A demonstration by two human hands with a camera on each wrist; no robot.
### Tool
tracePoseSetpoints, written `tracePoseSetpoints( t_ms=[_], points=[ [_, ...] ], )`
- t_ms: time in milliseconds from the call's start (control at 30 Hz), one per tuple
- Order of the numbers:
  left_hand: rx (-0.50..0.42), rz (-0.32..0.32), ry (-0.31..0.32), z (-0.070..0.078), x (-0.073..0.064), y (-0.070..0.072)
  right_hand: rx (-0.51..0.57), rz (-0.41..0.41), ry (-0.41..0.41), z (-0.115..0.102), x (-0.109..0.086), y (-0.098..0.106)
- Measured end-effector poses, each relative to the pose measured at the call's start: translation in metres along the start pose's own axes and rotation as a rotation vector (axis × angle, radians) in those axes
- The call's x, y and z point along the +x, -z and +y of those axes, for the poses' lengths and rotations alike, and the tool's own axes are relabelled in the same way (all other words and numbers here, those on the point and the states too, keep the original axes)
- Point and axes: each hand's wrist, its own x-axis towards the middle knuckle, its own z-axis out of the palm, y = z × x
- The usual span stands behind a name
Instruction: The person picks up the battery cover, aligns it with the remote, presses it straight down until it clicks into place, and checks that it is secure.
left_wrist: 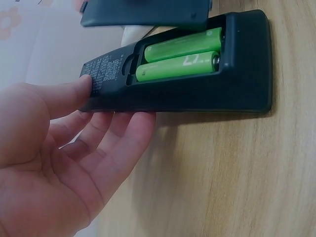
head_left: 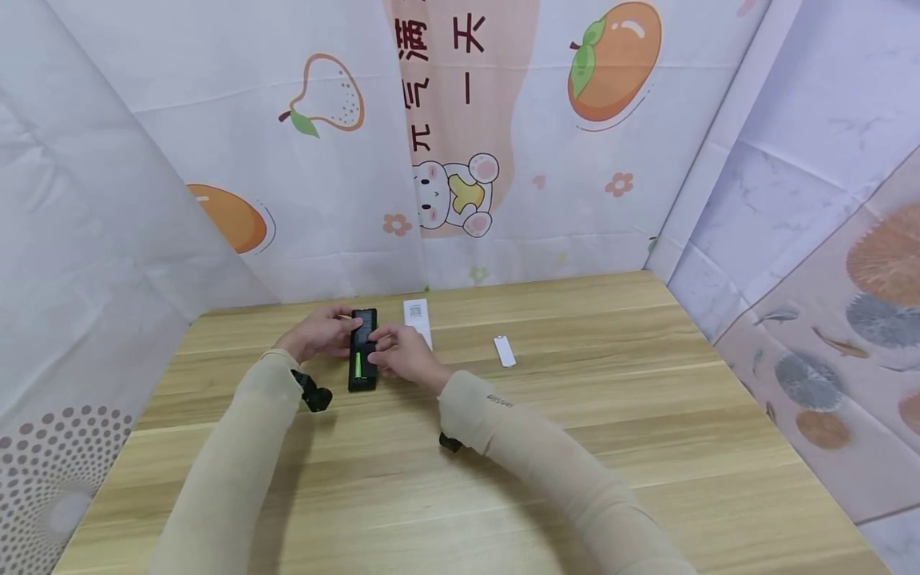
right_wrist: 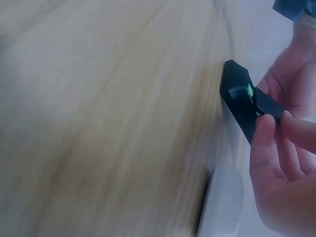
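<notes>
The black remote is with its back side up on the table, left of the middle and toward the far edge. Its battery space is uncovered, and two green batteries lie in it side by side. The left hand is clamped on the far end of the remote, thumb above and fingers along the side. The right hand has thumb and fingers together on the black cover, which it pinches above the battery space.

By my judgement, the step in hand is the work with the cover, most likely its fitting over the batteries (one moment alone cannot prove that it is not a removal). If it is fitting, the next move calls for bringing the tabs of the cover to the notches of the remote, then pressing it flat, while the left hand keeps the remote steady.

Some parts are difficult to see. In the left wrist view the cover is cut by the top edge, and it hides some of the farther battery, so I cannot confirm which way that one points. The right wrist view is hazy. In the head view the right hand partly covers a white object, and the print on the remote is too small for reading.
</notes>
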Motion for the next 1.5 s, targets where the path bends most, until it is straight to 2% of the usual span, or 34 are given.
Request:
tracePoseSetpoints(
  t_ms=[633, 1133, 1500],
  points=[
    [0.017, 0.007, -0.011, -0.002, 0.003, 0.003, -0.042, 0.013, 0.041, 0.003, 0.003, -0.015],
    [-0.002, 0.028, -0.006, 0.000, 0.000, -0.002, -0.158, 0.032, 0.051, 0.004, 0.005, -0.020],
    [-0.008, 0.029, 0.012, 0.000, 0.000, 0.000, -0.203, 0.030, 0.045, 0.005, 0.007, -0.022]
  ],
)
